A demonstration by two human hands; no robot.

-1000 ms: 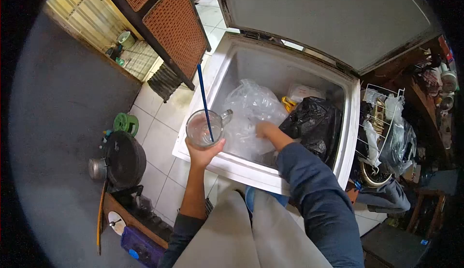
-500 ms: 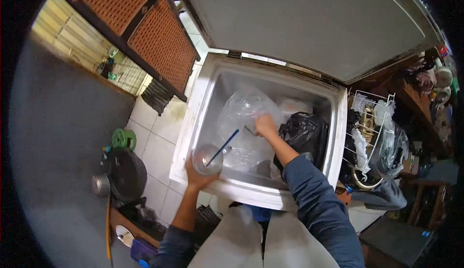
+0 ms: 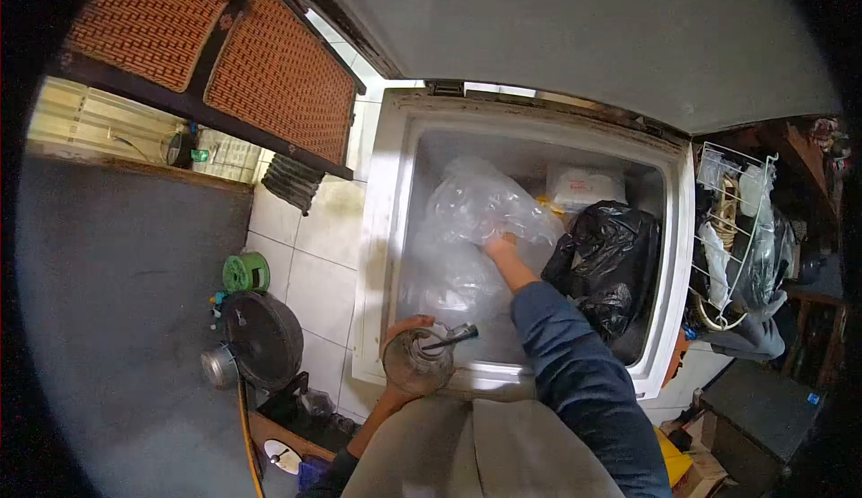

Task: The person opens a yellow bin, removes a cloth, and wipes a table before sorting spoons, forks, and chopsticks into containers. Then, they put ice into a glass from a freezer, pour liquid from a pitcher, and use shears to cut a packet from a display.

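My left hand (image 3: 395, 396) is wrapped round a clear glass mug (image 3: 417, 363) over the near left rim of an open chest freezer (image 3: 382, 229). A dark-handled utensil (image 3: 451, 337) leans in the mug. Down in the freezer my right hand (image 3: 503, 245) is at a clear plastic bag (image 3: 480, 202); its fingers are partly hidden by the plastic, and what they hold cannot be made out. A black plastic bag (image 3: 606, 255) lies to the right of that hand. Behind it sits a white package (image 3: 585, 187).
The raised freezer lid (image 3: 584, 31) fills the top. A wire rack (image 3: 732, 220) with bags hangs at the right. On the left are a dark pan (image 3: 263, 341), a green round object (image 3: 245, 273) and a woven-panel screen (image 3: 278, 76).
My right hand has gone deeper among the clear plastic, which has bunched up around it. The mug has tilted and shifted toward my body. My view has turned and come closer.
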